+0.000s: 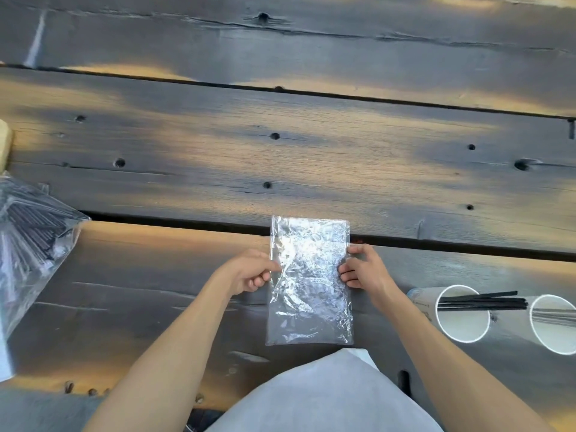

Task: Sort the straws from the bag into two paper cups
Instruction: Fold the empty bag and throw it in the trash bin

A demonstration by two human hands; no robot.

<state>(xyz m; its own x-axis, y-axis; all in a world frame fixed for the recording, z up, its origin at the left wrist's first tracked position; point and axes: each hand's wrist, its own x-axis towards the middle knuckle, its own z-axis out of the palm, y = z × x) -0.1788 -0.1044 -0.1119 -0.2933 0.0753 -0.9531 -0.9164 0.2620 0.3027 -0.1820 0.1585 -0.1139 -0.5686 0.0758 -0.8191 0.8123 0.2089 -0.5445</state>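
Both hands pinch the empty-looking bag [310,280] flat: left hand [252,272] on one edge, right hand [363,268] on the other. Black straws [481,302] sit in cups [461,313] right of the right fingers. I'd smooth outward, keeping those pinches light.

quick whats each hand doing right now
Left hand: closed, pinching the left edge of the clear plastic bag flat on the table.
Right hand: closed, pinching the bag's right edge.
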